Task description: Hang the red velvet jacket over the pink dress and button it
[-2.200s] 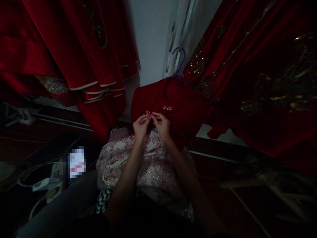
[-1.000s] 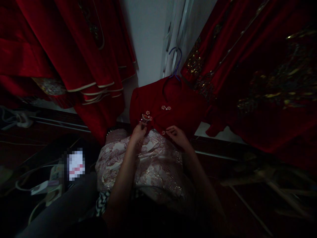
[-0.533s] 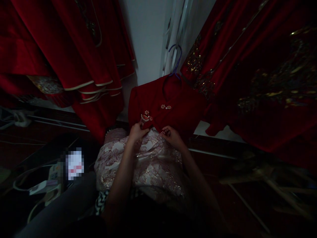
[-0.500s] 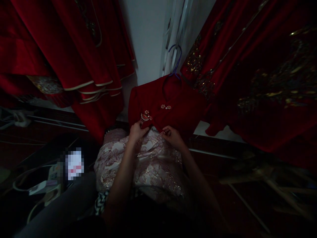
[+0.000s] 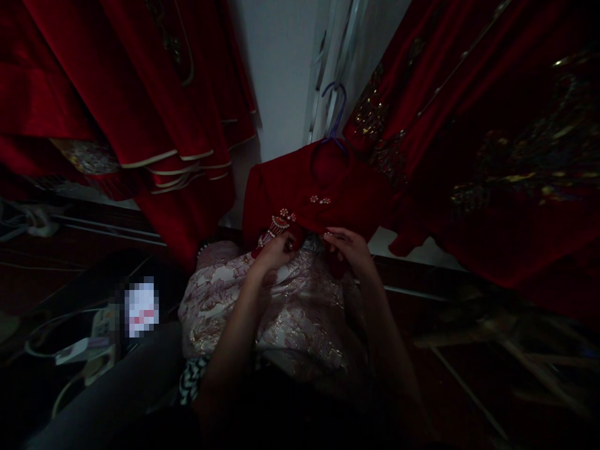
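Note:
A red jacket [image 5: 276, 175] hangs in front of me on a purple hanger [image 5: 334, 112], its lower part reaching my lap. My left hand [image 5: 274, 255] is closed on the jacket's front edge, just below a beaded tassel ornament [image 5: 280, 222]. My right hand [image 5: 349, 247] pinches the opposite front edge, at a small pearl fastener. Higher on the chest sits a pearl flower clasp [image 5: 320, 200]. Between my hands the front parts, and something dark shows in the gap. Beneath them, a pale pink brocade cloth [image 5: 300, 325] with metallic thread covers my lap.
Red garments with pale trim [image 5: 154, 112] hang at the left. Gold-embroidered red garments [image 5: 506, 156] hang at the right. A power strip [image 5: 100, 328] with cables and a blurred bright screen [image 5: 141, 307] lie at lower left. Slatted wooden pieces [image 5: 506, 337] are dim at lower right.
Both hands have shifted right, the right one slightly upward, and stand a little farther apart. The jacket's front edges have spread, and the tassel ornament has turned more into view.

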Demonstrator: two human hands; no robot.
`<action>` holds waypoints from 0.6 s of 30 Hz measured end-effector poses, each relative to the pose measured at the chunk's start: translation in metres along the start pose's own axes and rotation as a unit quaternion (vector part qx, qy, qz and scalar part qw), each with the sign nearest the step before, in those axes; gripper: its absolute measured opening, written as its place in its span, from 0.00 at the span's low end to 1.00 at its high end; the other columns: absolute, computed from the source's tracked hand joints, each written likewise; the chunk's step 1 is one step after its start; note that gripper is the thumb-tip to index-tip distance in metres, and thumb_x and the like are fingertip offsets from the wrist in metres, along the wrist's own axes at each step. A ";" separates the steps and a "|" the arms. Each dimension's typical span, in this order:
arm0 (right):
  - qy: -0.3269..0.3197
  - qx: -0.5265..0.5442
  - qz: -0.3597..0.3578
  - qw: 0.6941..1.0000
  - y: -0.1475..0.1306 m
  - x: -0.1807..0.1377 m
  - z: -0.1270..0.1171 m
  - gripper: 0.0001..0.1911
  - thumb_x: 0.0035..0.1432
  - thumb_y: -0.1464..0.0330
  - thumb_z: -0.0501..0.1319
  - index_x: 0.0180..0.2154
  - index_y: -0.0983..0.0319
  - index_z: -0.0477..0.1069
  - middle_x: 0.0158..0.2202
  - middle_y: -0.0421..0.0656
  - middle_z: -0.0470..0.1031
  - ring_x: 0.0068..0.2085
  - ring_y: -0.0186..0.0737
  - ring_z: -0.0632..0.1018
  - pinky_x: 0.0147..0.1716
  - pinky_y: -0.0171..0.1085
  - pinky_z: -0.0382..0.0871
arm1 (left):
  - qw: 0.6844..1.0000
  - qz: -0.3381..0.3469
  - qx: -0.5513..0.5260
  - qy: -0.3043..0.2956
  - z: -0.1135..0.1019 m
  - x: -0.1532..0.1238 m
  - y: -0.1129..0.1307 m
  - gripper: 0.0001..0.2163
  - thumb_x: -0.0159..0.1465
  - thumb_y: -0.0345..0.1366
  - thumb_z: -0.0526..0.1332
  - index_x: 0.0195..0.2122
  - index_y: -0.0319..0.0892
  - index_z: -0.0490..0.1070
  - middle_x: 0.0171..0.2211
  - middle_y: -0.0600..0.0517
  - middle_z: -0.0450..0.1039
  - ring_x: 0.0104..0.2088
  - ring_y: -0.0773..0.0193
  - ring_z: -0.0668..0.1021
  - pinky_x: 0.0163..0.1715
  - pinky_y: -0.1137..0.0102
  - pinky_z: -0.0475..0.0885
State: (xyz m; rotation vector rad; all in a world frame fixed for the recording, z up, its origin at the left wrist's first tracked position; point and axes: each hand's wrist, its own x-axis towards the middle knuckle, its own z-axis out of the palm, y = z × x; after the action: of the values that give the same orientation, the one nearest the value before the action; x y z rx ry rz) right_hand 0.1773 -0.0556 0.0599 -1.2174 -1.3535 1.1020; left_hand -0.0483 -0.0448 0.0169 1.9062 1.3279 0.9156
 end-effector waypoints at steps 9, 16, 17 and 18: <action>-0.053 -0.001 -0.038 0.998 0.008 -0.004 0.051 0.17 0.50 0.60 0.65 0.41 0.61 0.74 0.35 0.45 0.79 0.32 0.39 0.80 0.19 0.30 0.69 | 0.974 -0.051 -0.209 0.074 0.002 0.009 -0.003 0.21 0.44 0.31 0.69 0.36 0.42 0.62 0.24 0.56 0.71 0.24 0.67 0.75 0.27 0.72 0.68; -0.023 -0.130 -0.117 0.984 0.025 -0.001 0.055 0.12 0.55 0.63 0.62 0.42 0.60 0.75 0.37 0.43 0.79 0.32 0.36 0.79 0.30 0.33 0.73 | 0.980 -0.047 -0.187 0.053 0.005 0.010 -0.005 0.13 0.46 0.32 0.68 0.29 0.40 0.65 0.24 0.54 0.72 0.24 0.68 0.74 0.26 0.73 0.67; -0.021 -0.136 -0.122 0.983 0.025 0.000 0.055 0.12 0.56 0.64 0.61 0.42 0.60 0.75 0.37 0.43 0.79 0.32 0.35 0.79 0.32 0.33 0.73 | 0.982 -0.046 -0.176 0.047 0.005 0.010 -0.005 0.11 0.46 0.32 0.67 0.28 0.40 0.65 0.24 0.54 0.72 0.24 0.69 0.73 0.26 0.74 0.67; -0.017 -0.142 -0.125 0.982 0.024 0.000 0.055 0.12 0.56 0.64 0.61 0.42 0.60 0.75 0.38 0.43 0.79 0.33 0.35 0.79 0.33 0.33 0.73 | 0.983 -0.046 -0.170 0.039 0.004 0.010 -0.005 0.11 0.46 0.32 0.67 0.28 0.39 0.66 0.24 0.54 0.72 0.24 0.69 0.73 0.26 0.74 0.67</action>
State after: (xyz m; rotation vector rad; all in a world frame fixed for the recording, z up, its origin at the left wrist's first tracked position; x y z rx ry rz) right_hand 0.1259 -0.0544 0.0293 -1.1906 -1.6824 0.7744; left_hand -0.0446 -0.0344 0.0123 1.5490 1.2039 1.1020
